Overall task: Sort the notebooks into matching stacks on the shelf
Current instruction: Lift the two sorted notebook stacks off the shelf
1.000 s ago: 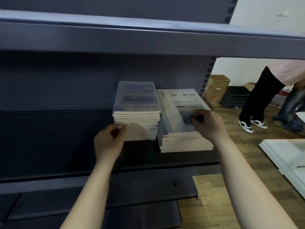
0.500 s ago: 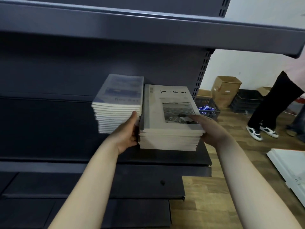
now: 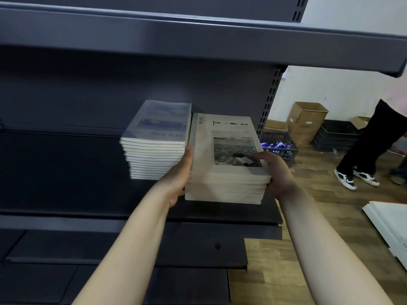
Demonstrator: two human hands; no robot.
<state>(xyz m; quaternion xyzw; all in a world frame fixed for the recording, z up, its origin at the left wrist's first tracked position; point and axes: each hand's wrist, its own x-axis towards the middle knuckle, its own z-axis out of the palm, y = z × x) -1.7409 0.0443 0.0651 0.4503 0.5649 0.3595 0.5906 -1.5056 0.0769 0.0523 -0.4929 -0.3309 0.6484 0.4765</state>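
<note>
Two stacks of notebooks stand side by side on the dark shelf (image 3: pixel 88 194). The left stack (image 3: pixel 154 155) has blue-toned covers. The right stack (image 3: pixel 226 183) has pale covers with a black-and-white photo and the title "Time Memory". My left hand (image 3: pixel 178 179) holds the right stack's left side, thumb up along its edge, between the two stacks. My right hand (image 3: pixel 275 170) grips the same stack's right front corner, thumb on the top cover. The fingers of both hands are hidden behind the stack.
Another shelf board (image 3: pixel 198 36) hangs close overhead, and lower shelves (image 3: pixel 132 249) jut out below. To the right, on the wooden floor, are cardboard boxes (image 3: pixel 306 122), a dark crate (image 3: pixel 279 148), a standing person's legs (image 3: pixel 363 150) and white panels (image 3: pixel 392 227).
My left hand moved from the blue stack's front to the left side of the pale stack. My right hand slid from the top cover to the stack's right front corner.
</note>
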